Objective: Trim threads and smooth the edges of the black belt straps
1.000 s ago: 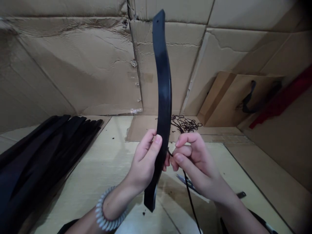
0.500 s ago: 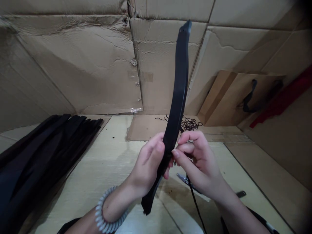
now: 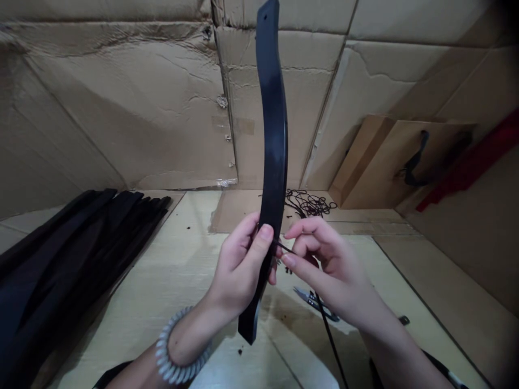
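Note:
A long, curved black strip (image 3: pixel 272 124) with a small hole near its top end stands almost upright before me. My left hand (image 3: pixel 245 259) is wrapped around its lower part, thumb on the front face. To the right, my right hand (image 3: pixel 324 265) pinches a thin black cord (image 3: pixel 286 247), which runs to the strip beside my left fingers. Where the cord meets the strip is hidden by the hand. The cord's long end hangs below my right hand toward the bottom edge. Beneath that hand, small thread snips (image 3: pixel 314 303) lie on the table.
Several black strips (image 3: pixel 93 237) are piled at the left of the pale table (image 3: pixel 170 286). A tangle of black cord (image 3: pixel 312 203) lies at the back. Cardboard walls (image 3: pixel 174 113) enclose the table, and a brown paper bag (image 3: pixel 389 167) leans at the right.
The black strip has turned, its top swinging left and its broad face coming more toward me. A short stretch of cord now shows between the strip and my right fingers.

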{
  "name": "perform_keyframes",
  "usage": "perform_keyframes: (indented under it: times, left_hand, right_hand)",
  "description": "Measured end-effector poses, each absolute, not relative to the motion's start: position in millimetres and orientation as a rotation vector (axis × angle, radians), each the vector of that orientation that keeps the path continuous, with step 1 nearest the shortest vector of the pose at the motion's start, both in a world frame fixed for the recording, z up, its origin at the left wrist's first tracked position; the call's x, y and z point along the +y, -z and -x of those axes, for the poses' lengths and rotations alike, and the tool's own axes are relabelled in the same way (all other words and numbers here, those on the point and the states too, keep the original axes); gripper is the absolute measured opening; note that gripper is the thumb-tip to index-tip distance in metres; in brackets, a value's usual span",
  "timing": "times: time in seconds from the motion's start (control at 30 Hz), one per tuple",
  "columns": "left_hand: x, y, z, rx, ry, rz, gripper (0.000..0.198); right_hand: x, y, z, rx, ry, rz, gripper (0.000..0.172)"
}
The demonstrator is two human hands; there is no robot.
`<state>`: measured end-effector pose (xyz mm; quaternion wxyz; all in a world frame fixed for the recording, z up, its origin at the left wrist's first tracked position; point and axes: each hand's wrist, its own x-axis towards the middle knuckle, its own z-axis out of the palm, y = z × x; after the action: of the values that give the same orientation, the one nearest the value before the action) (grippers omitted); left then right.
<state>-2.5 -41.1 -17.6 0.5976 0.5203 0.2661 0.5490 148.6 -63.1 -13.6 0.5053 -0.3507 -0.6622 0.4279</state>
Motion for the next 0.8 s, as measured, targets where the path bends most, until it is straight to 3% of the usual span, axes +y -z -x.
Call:
perform_keyframes:
  times: [0.1, 0.2, 0.8]
  left_hand:
    - [-41.0, 17.1, 3.6, 0.673, -1.295, -1.248, 0.034]
    - [-42.0, 18.8, 2.4, 0.676, -1.291, -1.298, 0.033]
    - [-38.5, 23.3, 3.8, 0.611, -1.276, -1.38, 0.026]
  right_hand:
    - [-60.3, 13.2, -147.1, -1.595, -0.906, 0.948, 0.002]
    - [-58.6, 13.0, -144.4, -1.55, -0.854, 0.98, 0.01]
    - [-61.0, 14.8, -135.1, -1.429, -0.801, 1.026, 0.009]
